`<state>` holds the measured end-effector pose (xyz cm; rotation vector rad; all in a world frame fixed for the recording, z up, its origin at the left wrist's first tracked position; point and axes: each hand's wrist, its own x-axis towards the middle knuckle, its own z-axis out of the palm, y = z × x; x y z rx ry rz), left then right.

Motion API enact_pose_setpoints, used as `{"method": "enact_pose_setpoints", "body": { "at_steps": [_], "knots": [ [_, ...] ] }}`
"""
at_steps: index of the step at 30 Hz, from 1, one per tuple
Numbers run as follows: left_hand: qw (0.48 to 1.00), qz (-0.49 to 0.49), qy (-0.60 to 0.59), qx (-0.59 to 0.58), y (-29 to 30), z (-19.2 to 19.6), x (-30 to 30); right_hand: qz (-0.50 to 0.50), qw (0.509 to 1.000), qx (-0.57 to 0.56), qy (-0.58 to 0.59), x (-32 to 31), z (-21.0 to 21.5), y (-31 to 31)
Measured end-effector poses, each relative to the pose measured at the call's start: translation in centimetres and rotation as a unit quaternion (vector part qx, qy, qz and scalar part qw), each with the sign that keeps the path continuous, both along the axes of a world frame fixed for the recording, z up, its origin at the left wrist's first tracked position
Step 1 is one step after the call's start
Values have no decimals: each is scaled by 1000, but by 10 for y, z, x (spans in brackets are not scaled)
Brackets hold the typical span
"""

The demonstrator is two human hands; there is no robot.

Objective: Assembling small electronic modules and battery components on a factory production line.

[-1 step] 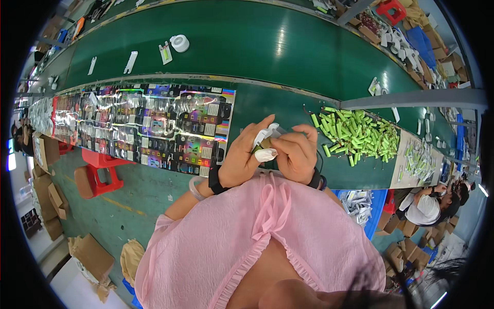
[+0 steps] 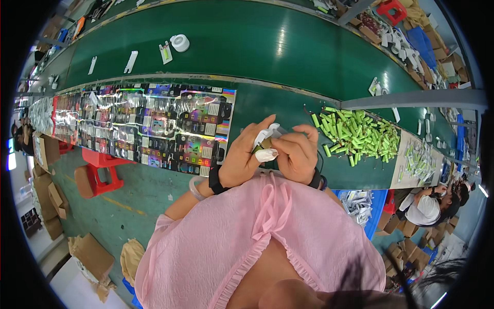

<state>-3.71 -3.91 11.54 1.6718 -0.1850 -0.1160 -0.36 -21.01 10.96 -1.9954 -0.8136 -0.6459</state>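
Just in front of my chest, my two hands meet around a small white plastic piece [image 2: 264, 135], perhaps a housing part. My left hand [image 2: 241, 158] is closed on it, its thumb wrapped in a white covering [image 2: 266, 155]. Close against it, my right hand [image 2: 298, 153] has its fingers bent and pinched at the piece's right side. A bit of green shows between the hands, too small to name. The fingers cover most of the piece. To the right of my right hand lies a heap of light-green cylindrical batteries [image 2: 360, 133] with thin wires.
Shiny printed sheets [image 2: 175, 129] cover the bench at left. Beyond runs a green conveyor belt [image 2: 231, 46] carrying a round white part [image 2: 179, 43] and white shells. A grey metal bar [image 2: 411, 99] crosses at right. A blue bin [image 2: 378, 206] holds wrapped parts; another person [image 2: 427, 206] sits beyond.
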Motion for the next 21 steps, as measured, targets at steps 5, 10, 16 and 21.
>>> {"method": "enact_pose_setpoints", "body": {
  "at_steps": [5,10,16,21],
  "knots": [
    [1000,8,-14,22,0,0,-1,-3,1000,4,-3,-2,-2,0],
    [999,35,11,-3,-3,-2,-7,-8,1000,-1,7,-8,-4,3],
    [996,34,64,-57,-4,-3,-5,-10,1000,-6,17,-7,-11,6],
    [989,21,124,-74,-6,-5,-4,-10,999,-9,43,-7,-22,2]
  ]
}}
